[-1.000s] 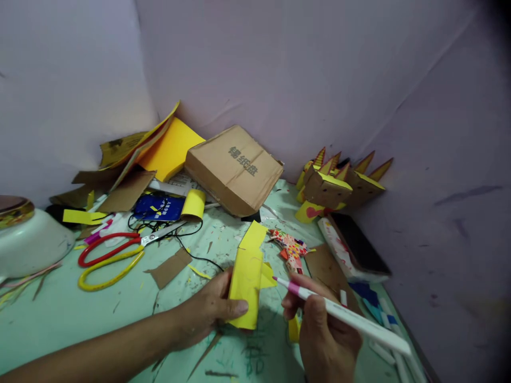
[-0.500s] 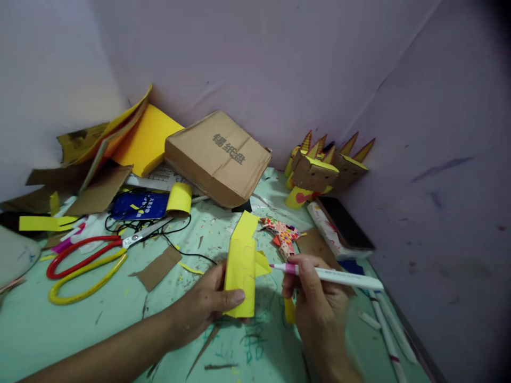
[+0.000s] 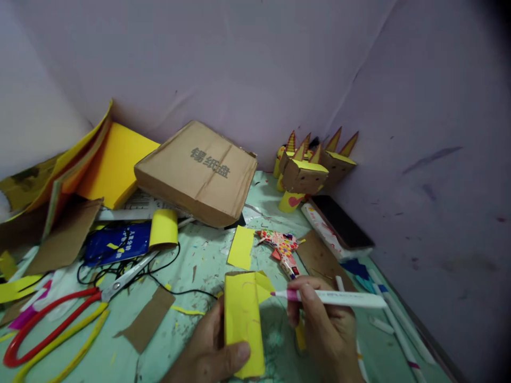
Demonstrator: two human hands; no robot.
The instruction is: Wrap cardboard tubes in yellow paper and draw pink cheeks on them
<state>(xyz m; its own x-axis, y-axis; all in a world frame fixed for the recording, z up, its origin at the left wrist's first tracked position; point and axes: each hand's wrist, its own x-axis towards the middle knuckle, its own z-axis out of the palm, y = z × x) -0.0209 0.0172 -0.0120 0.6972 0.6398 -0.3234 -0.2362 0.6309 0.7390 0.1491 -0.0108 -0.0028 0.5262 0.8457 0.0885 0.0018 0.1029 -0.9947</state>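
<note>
My left hand (image 3: 211, 356) grips a folded yellow paper piece (image 3: 242, 319) at the bottom centre, thumb across its lower edge. My right hand (image 3: 325, 332) holds a white marker (image 3: 343, 299) with a pink tip, and the tip touches the right edge of the yellow piece. A smaller yellow scrap (image 3: 241, 247) lies flat on the green table (image 3: 199, 266) just beyond it. A patterned red paper figure (image 3: 281, 246) lies to the right of that scrap.
Red-and-yellow scissors (image 3: 56, 324) lie at left with a black cord (image 3: 167, 279). A cardboard box (image 3: 197, 170), yellow sheets (image 3: 115, 165), cardboard animal models (image 3: 309, 170), a phone (image 3: 339, 222) and several markers (image 3: 399, 335) ring the table. Purple walls close the corner.
The view has shifted closer and downward. The yellow piece came lower toward me, and a yellow scrap now lies apart on the table. The marker tip stays at the piece's right edge.
</note>
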